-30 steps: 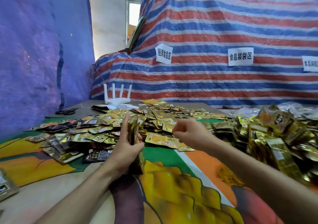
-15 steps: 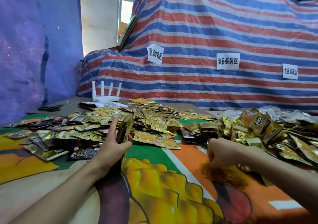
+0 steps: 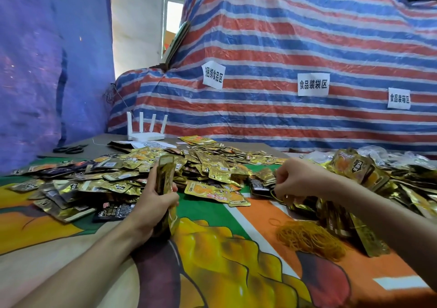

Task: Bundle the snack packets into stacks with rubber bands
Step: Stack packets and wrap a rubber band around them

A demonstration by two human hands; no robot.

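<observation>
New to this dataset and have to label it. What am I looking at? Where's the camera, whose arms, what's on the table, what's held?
There is no machine here. These are a person's two bare arms, filmed by one wide-angle camera worn on their head, looking forward and down, so this is the only view.

The left hand grips an upright stack of gold snack packets. The right hand pinches what looks like a thin yellow rubber band. A heap of rubber bands lies nearer the camera on the printed tablecloth.

Loose packets cover the middle of the table, and another pile of packets sits on the right. Farther back are a white router and scissors, in front of a striped tarp.
</observation>
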